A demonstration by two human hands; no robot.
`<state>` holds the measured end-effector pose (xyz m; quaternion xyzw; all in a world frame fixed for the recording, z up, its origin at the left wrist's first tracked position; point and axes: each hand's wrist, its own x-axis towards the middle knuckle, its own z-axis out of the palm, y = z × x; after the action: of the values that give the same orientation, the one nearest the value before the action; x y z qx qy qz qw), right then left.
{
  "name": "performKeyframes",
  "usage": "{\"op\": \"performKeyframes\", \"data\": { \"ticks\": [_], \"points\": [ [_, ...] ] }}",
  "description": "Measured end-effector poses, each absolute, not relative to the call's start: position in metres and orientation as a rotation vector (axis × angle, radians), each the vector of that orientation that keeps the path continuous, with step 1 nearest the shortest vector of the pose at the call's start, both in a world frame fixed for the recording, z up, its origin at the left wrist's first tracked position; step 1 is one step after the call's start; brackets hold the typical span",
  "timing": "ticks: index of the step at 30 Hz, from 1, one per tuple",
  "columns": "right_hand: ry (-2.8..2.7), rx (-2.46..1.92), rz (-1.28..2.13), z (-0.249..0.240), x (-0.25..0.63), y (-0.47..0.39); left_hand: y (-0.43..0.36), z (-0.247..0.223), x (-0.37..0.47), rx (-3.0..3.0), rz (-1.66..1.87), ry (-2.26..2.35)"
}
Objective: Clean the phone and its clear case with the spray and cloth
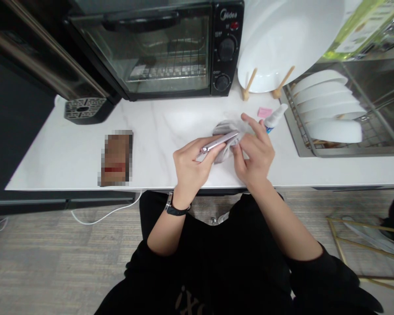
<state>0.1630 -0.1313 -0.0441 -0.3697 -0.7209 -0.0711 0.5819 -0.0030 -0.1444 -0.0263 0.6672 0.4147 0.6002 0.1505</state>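
My left hand (195, 164), with a watch on its wrist, is closed round a slim pinkish-silver phone (218, 142) held edge-up above the counter. A crumpled light grey cloth (223, 127) hangs behind and below the phone. My right hand (256, 153) pinches part of this cloth against the phone's far end, with its index finger raised. Just beyond the right hand, a small white bottle with a pointed cap (276, 117) is partly hidden by the fingers. A pink slip (264, 112) lies beside the bottle.
A black toaster oven (221, 65) stands at the back of the white counter (154, 144). On the left are a blurred-out brown rectangular item (114, 157) and a drip tray (85, 109). A large white plate (272, 48) leans behind wooden pegs; bowls (335, 131) fill a rack by the sink.
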Motion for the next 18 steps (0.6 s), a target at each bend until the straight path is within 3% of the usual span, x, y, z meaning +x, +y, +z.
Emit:
{"op": "performKeyframes", "data": {
  "ticks": [6, 18],
  "points": [
    [-1.520, -0.957, -0.045, -0.049, 0.151, -0.137, -0.143, -0.027, -0.003, 1.914, 1.719, 1.183],
    [-1.801, -0.696, -0.305, -0.027, 0.132, -0.146, -0.142, -0.043, -0.008, 2.025, 1.636, 1.317]
  ]
}}
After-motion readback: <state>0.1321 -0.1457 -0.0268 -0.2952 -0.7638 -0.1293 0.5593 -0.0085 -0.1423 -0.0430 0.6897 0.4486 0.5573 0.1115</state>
